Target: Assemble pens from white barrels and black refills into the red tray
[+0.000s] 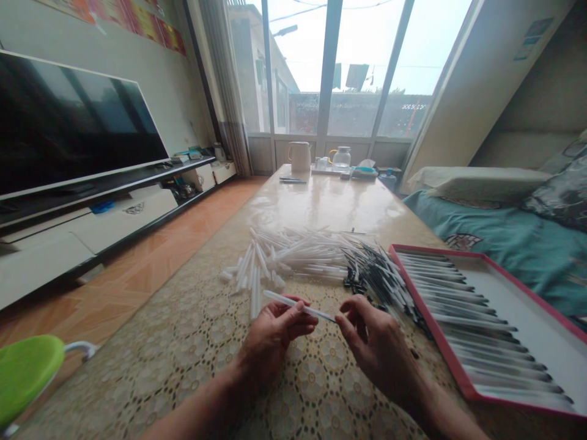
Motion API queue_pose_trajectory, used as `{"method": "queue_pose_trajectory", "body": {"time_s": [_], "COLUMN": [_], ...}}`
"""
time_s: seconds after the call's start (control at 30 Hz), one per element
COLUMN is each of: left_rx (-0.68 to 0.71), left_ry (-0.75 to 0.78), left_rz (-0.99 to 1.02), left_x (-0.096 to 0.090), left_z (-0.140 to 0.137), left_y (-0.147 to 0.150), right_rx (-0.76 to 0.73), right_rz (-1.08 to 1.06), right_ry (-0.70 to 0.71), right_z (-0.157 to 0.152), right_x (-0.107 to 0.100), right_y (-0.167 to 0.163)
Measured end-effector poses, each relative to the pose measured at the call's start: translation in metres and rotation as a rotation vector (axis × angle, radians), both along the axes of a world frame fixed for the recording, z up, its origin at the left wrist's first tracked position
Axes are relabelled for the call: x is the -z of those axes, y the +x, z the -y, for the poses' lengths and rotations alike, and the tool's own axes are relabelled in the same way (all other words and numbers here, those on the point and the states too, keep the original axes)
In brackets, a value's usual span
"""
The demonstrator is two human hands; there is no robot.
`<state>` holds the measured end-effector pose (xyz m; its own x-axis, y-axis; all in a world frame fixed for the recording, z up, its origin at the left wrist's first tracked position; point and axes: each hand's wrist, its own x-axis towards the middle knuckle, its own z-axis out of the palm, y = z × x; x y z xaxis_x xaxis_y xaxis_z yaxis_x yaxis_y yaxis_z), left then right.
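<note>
My left hand (274, 335) is closed round a slim white pen (280, 298), thumb on top, its pale end sticking out to the upper left. The pen's dark, narrow end points right, where my right hand (380, 342) pinches it between thumb and forefinger. Just beyond the hands lies a loose pile of white pen barrels (298, 252). Thin dark pen refills (373, 275) with black ends are heaped to its right. A red-rimmed tray (433, 333) at the right holds a row of pens (477, 327) with dark ends, lying side by side.
The long table has a patterned cover (192, 342). At its far end stand a beige jug (299, 157), a glass pitcher (342, 159) and a tissue box (364, 173). A green seat (32, 373) is at lower left, a teal-covered couch (518, 232) at right.
</note>
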<state>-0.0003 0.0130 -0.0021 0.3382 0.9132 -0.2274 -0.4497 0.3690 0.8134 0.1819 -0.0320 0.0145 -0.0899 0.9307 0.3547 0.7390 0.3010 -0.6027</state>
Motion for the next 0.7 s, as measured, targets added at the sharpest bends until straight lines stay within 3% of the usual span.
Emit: {"method": "queue_pose_trajectory", "body": {"time_s": [0.1, 0.17, 0.23, 0.3, 0.4, 0.53, 0.7], "left_rx": [0.178, 0.216, 0.180, 0.075, -0.129, -0.211, -0.176], "left_ry": [0.068, 0.067, 0.006, -0.088, -0.171, -0.181, -0.157], "left_rz": [-0.038, -0.034, 0.034, 0.134, 0.248, 0.301, 0.261], "left_x": [0.001, 0.001, -0.001, -0.003, -0.006, -0.007, -0.006], "left_z": [0.004, 0.004, 0.002, 0.000, -0.004, -0.005, -0.003], "left_y": [0.000, 0.000, -0.001, -0.003, -0.006, -0.007, -0.006], "right_rx": [0.018, -0.019, -0.006, 0.131, 0.357, 0.228, 0.169], "right_rz": [-0.116, -0.212, -0.320, -0.350, -0.153, 0.138, 0.388], "right_ry": [-0.012, -0.013, -0.006, 0.019, 0.086, 0.054, -0.017], "right_z": [0.003, 0.004, 0.002, -0.005, -0.016, -0.022, -0.019], "right_x": [-0.004, -0.008, -0.010, -0.009, -0.002, 0.009, 0.014], "right_y": [-0.006, -0.007, 0.000, 0.015, 0.043, 0.063, 0.049]}}
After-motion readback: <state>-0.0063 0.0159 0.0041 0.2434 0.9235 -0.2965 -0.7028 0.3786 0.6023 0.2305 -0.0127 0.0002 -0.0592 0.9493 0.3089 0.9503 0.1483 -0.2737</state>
